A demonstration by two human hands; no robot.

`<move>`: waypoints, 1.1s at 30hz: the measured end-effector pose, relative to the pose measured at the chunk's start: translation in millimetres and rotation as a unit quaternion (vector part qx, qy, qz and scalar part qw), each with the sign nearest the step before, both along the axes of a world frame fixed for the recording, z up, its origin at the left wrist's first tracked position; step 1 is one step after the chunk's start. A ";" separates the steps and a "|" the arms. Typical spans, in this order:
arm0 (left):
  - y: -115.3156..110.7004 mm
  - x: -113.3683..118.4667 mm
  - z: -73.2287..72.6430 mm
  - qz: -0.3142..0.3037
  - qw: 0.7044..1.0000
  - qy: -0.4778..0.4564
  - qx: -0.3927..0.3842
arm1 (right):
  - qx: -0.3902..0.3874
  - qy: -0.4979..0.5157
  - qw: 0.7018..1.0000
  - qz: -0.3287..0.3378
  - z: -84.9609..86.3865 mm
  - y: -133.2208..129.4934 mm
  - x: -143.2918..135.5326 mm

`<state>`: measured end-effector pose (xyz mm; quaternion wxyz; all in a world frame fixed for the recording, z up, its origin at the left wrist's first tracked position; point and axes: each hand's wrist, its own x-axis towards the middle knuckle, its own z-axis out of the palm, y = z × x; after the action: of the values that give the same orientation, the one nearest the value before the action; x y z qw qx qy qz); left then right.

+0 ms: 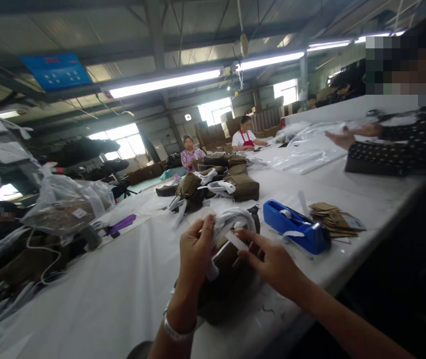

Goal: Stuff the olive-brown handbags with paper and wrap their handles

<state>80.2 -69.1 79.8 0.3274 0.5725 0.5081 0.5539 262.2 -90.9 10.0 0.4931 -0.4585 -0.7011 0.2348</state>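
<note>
Have a dark brown bag (222,296) on the white table (104,304), beneath and between both hands. Gripping white wrapping (225,222) at its top with the left hand (197,245), thumb pressed against fingers. Pinching a jagged-edged white strip (237,242) in the right hand (273,259), close by the wrapping. Have a blue tape dispenser (291,224) just beyond the right hand, brown paper pieces (334,219) farther right, more bags (243,183) heaped ahead of both hands.

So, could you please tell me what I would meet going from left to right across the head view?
Plastic bag, purple strip, left hand, right hand, tape dispenser, brown cards, dotted sleeve.
</note>
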 end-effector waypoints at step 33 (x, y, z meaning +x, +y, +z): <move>-10.5 2.9 37.7 -0.027 0.976 0.056 0.209 | 0.017 0.027 0.992 0.123 107.3 24.7 -8.2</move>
<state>83.1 -79.6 117.5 0.1864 0.6723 0.3827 0.6056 254.0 -66.2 117.3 0.4867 -0.3538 -0.7428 0.2937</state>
